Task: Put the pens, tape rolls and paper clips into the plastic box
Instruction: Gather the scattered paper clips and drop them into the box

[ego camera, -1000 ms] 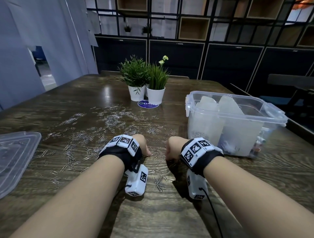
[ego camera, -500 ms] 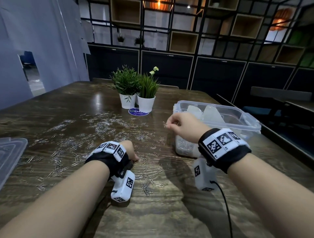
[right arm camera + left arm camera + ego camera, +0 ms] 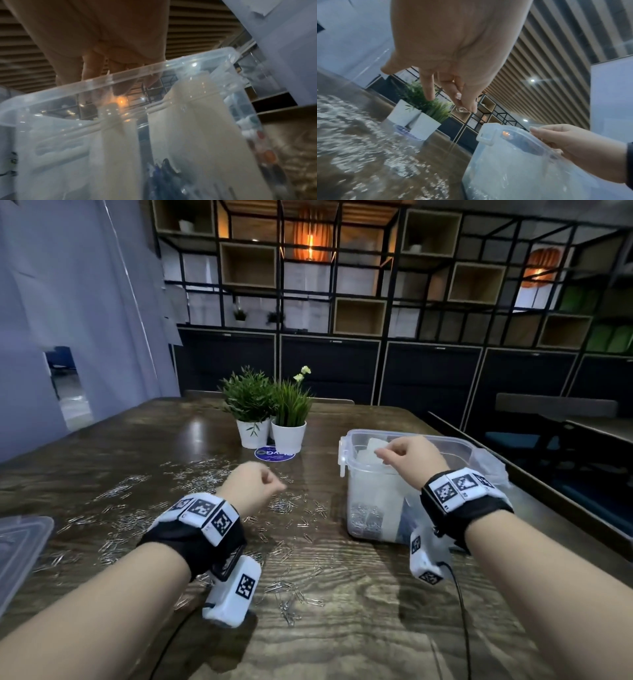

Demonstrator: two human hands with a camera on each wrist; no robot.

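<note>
Silver paper clips [image 3: 191, 474] lie scattered over the dark wooden table [image 3: 342, 628]. The clear plastic box [image 3: 346, 436] stands at the right, with a heap of clips [image 3: 364, 518], pale tape rolls [image 3: 188, 121] and blue pens [image 3: 163, 173] inside. My right hand [image 3: 380, 453] hovers over the box's left end, fingertips pinched together, a sliver of clip showing between them in the right wrist view. My left hand [image 3: 274, 486] is raised above the table left of the box; thumb and finger pinch a few clips [image 3: 462, 108].
Two potted plants [image 3: 270, 412] in white pots stand at the table's far middle on a blue sticker [image 3: 274, 454]. The box's clear lid [image 3: 20, 546] lies at the left edge. More clips [image 3: 291, 601] lie near my left wrist. A dark bench [image 3: 534, 440] runs beyond the table's right edge.
My right hand has moved from the table up and right to above the box. My left hand has lifted off the table and moved right towards the box.
</note>
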